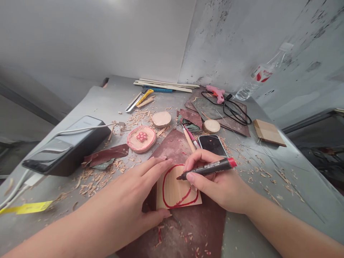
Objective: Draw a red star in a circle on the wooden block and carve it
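Note:
My right hand (pixel 217 182) is closed around a red marker (pixel 212 167) with a black barrel and a red end. Its tip is over a thin wooden square (pixel 172 191), touching it or just above; I cannot tell which. A red rounded outline and a curved line across its lower right are drawn on the wood. With thumb and fingers apart, my left hand (pixel 142 190) rests at the left edge of the square. Beneath the wood lies a brown sheet of sandpaper (pixel 199 229). Just beyond is a round wood slice (pixel 134 138) bearing a red flower.
Wood shavings cover much of the grey table. A black power bank (pixel 77 147) with a white cable stands left. Behind are cutters (pixel 145 96), a phone (pixel 213 145), a pink glue gun (pixel 216 93), a water bottle (pixel 262 75) and a wooden block (pixel 268 132).

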A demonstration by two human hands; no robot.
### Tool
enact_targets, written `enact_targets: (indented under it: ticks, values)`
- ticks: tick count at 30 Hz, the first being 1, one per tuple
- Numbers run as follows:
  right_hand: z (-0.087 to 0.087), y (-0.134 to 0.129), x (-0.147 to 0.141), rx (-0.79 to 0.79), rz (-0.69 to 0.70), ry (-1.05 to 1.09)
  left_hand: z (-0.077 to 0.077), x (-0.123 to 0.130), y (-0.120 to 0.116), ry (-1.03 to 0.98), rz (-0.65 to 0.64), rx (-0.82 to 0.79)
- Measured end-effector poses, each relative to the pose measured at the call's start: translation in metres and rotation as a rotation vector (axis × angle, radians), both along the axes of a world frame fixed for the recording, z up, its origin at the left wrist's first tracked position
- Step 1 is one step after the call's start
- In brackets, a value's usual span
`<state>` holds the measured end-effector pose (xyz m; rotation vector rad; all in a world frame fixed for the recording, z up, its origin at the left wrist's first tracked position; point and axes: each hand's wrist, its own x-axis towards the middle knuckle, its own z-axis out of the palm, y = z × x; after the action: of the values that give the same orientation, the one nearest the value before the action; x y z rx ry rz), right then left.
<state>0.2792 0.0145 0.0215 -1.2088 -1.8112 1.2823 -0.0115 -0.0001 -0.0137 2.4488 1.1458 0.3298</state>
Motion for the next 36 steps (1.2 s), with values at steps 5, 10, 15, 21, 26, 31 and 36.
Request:
enact_targets:
  ticks: [5, 10, 15, 21, 26, 31, 36]
  values:
    - [0.0007, 0.0003, -0.0014, -0.015, 0.011, 0.021, 0.0009, 0.002, -0.0005, -0.013, -0.003, 0.0]
    - [0.0018, 0.0007, -0.0024, -0.009, 0.019, 0.009, 0.0045, 0.0069, -0.0023, -0.027, 0.056, -0.014]
    - [0.0049, 0.0018, -0.0031, -0.016, 0.029, -0.016, 0.0069, 0.0082, -0.0028, -0.051, 0.047, -0.034]
    - [0.0058, 0.0021, -0.0036, -0.014, 0.031, -0.021, 0.0073, 0.0091, -0.0023, -0.059, 0.062, -0.052]
    - [0.0051, 0.0017, -0.0035, -0.014, 0.032, -0.016, 0.0078, 0.0098, -0.003, -0.047, 0.051, -0.064]
    - [0.0057, 0.0016, -0.0035, -0.015, 0.026, -0.033, 0.0085, 0.0085, -0.0025, -0.034, 0.057, -0.058]
    - [0.0043, 0.0016, -0.0026, -0.017, 0.027, -0.035, 0.0085, 0.0048, 0.0014, -0.046, 0.022, -0.086]
